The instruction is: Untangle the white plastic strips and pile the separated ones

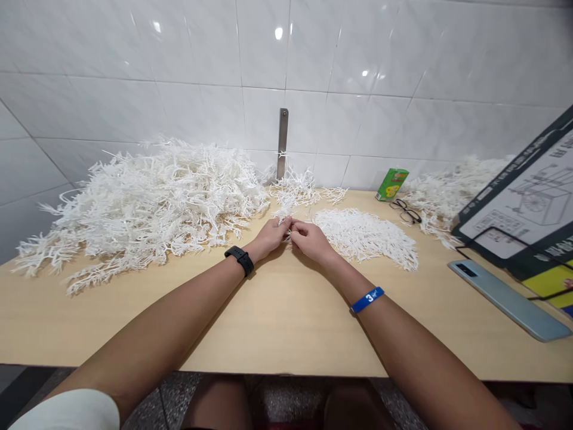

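At the middle of the table (pixel 286 334), my left hand (pixel 270 236) is closed on a small white branched plastic piece (pixel 283 212), whose thin tips stick out past the fingers. My right hand (pixel 312 241) meets it fingertip to fingertip, thumb and forefinger pinched together at the same piece; what exactly lies in that pinch is hidden. Left of the hands rises a big tangled heap of white branched pieces (pixel 174 197). Just right of my right hand spreads a flatter pile of short white sticks (pixel 364 236). A looser cluster of branched pieces (pixel 295 188) lies behind the hands.
An upright metal strip (pixel 282 140) stands against the tiled wall. To the right are a green carton (pixel 392 184), black-framed glasses (pixel 406 212), another white heap (pixel 452 185), a large printed box (pixel 532 203) with a dark cord, and a phone (pixel 510 301) near the front.
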Action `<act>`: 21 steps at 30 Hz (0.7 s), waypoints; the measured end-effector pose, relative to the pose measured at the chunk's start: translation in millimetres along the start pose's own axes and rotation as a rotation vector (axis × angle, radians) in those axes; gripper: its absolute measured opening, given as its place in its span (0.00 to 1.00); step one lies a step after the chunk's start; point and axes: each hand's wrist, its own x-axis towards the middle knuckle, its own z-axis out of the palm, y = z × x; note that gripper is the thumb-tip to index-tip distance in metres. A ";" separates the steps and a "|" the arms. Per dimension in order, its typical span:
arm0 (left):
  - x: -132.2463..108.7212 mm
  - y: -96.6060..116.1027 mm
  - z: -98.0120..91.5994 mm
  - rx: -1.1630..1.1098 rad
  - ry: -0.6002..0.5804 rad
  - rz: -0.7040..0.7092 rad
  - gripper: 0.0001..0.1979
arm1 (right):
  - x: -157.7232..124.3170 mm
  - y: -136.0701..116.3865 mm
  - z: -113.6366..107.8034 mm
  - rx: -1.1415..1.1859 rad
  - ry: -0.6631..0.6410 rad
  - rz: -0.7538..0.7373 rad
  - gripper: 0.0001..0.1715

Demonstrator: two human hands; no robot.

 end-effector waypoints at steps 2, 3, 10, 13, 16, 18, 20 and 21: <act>3.0 -0.9 -3.0 -0.067 0.066 -0.041 0.23 | -1.6 -2.4 0.0 -0.050 -0.024 -0.010 0.12; 4.5 -0.6 -5.0 -0.113 0.109 -0.063 0.22 | -2.3 -2.9 -0.2 -0.081 -0.037 -0.018 0.13; 4.2 5.8 -9.1 -0.191 -0.014 -0.078 0.23 | -2.0 0.3 -19.7 -0.401 0.173 0.085 0.14; 2.0 6.5 -7.5 -0.170 -0.076 -0.068 0.25 | -0.8 1.0 -29.2 -0.519 0.278 0.123 0.10; 1.1 6.7 -6.9 -0.170 -0.098 -0.081 0.24 | 0.2 1.1 -26.7 -0.365 0.296 0.046 0.13; 0.0 7.6 -6.1 -0.166 -0.110 -0.078 0.23 | 1.0 1.8 -19.6 -0.162 0.225 -0.005 0.16; -1.9 9.6 -4.5 -0.168 -0.143 -0.069 0.23 | 2.1 3.6 -11.9 0.016 0.125 -0.023 0.16; -2.9 10.7 -3.6 -0.174 -0.167 -0.068 0.24 | 2.7 4.7 -8.8 0.079 0.083 -0.021 0.17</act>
